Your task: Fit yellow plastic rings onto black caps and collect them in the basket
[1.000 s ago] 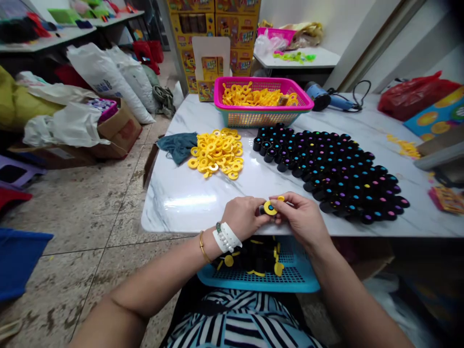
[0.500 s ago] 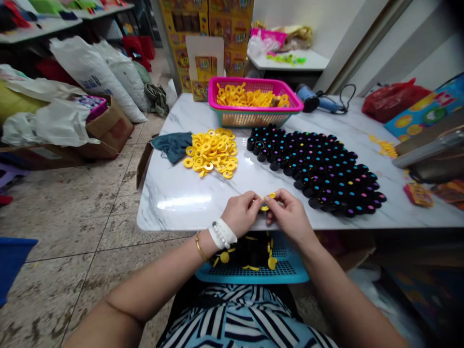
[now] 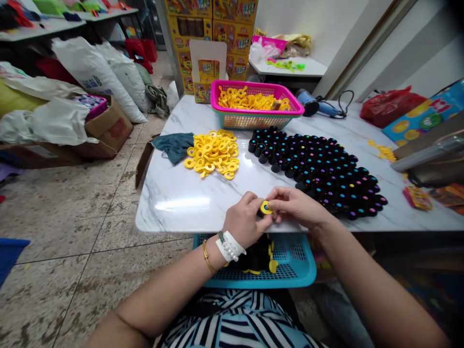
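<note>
Near the table's front edge, my left hand (image 3: 243,220) is closed around a small black cylinder capped by a yellow ring piece (image 3: 266,208), with a blue dot in its middle. My right hand (image 3: 295,207) pinches the same piece from the right, fingertips on the yellow ring. A heap of loose yellow ring pieces (image 3: 213,152) lies beyond my left hand. Rows of black cylinders (image 3: 322,169) with coloured dots on top stand to the right. Below the table edge, a blue basket (image 3: 297,278) on my lap holds black cylinders with yellow parts.
At the back of the table stands a pink-rimmed basket (image 3: 258,112) full of yellow pieces. A dark cloth (image 3: 174,146) lies by the left edge. A blue power tool (image 3: 326,108), a red bag (image 3: 393,107) and a colourful box (image 3: 431,113) sit at the back right.
Both hands have turned the piece so its yellow ring faces up toward me. My left hand now wraps the cylinder, and my right wrist has swung outward to the right.
</note>
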The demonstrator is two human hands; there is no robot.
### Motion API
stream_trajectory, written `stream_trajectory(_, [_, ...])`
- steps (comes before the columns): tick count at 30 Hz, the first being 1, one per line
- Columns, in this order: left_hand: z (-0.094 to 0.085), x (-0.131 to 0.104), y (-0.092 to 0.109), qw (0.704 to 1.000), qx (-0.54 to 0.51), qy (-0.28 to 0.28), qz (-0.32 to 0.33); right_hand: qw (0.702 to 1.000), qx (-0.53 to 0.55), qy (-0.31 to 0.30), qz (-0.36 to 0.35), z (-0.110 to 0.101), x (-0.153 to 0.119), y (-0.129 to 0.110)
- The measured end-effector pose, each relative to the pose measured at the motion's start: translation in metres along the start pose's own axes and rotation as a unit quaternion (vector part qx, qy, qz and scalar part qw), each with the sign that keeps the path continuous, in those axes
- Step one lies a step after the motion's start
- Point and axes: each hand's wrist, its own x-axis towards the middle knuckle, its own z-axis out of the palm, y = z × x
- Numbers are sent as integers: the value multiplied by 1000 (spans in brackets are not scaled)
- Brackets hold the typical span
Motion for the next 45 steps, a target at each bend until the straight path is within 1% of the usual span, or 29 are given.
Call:
stream_trajectory(2, [4,2,4,1000,16,-1,-25,999,-37,-19,-11,3,1,-5])
stream_trajectory(4, [8,3,7,998,33,7,-46,999,-37,-11,-21,5,1,-5])
stream_trajectory(6, [11,3,7,998,39,13,-55,999,-27,-12,-16,5,1,-3])
stream_trajectory(9, [10,1,5,999,22,8,-45,999,-13,-40,-2,-3,4,0])
stream_trajectory(11, [7,1,2,999,3,1,-32,997,0,-70,23,-9,8,-3])
stream_trajectory(14, [5,2,-2,1000,-15,1,-20,995,-27,-87,52,-11,12,-11])
stream_trajectory(17, [7,4,-6,1000,-12,-2,-18,993,-91,-58,38,-4,10,-15])
stream_trajectory(19, [9,6,-7,1000,1,-14,-22,993,-113,-30,19,3,4,-13])
stream_trajectory(21, [10,7,-7,999,16,-28,-28,992,-124,-7,-20,8,-4,-8])
stream_trajectory(24, [8,8,-6,998,40,-34,-39,986,-138,-16,-88,10,-14,2])
stream_trajectory(26, [4,10,-7,997,52,-42,-45,982,-145,-16,-117,10,-17,9])
stream_trajectory(30, [-2,13,-10,995,38,-73,-48,975,-159,31,-154,13,-20,20])
stream_trajectory(34, [4,11,-8,996,49,-49,-64,947,-244,90,-189,17,-20,26])
stream_trajectory(37, [6,5,-4,995,56,-36,-71,933,-277,110,-201,18,-18,27])
stream_trajectory(39, [0,3,-5,996,46,-66,-40,940,-259,101,-198,18,-20,28])
stream_trajectory(41, [-12,2,-11,993,30,-113,8,952,-229,83,-187,20,-28,32])
stream_trajectory(42, [-20,3,-17,992,27,-121,24,957,-217,72,-180,22,-35,36])
stream_trajectory(43, [-29,5,-24,993,33,-111,30,960,-215,64,-170,25,-42,42])
stream_trajectory(44, [-37,8,-31,995,47,-85,27,961,-217,57,-164,28,-50,48])
stream_trajectory(45, [-45,12,-39,996,71,-46,17,960,-225,49,-159,32,-57,56])
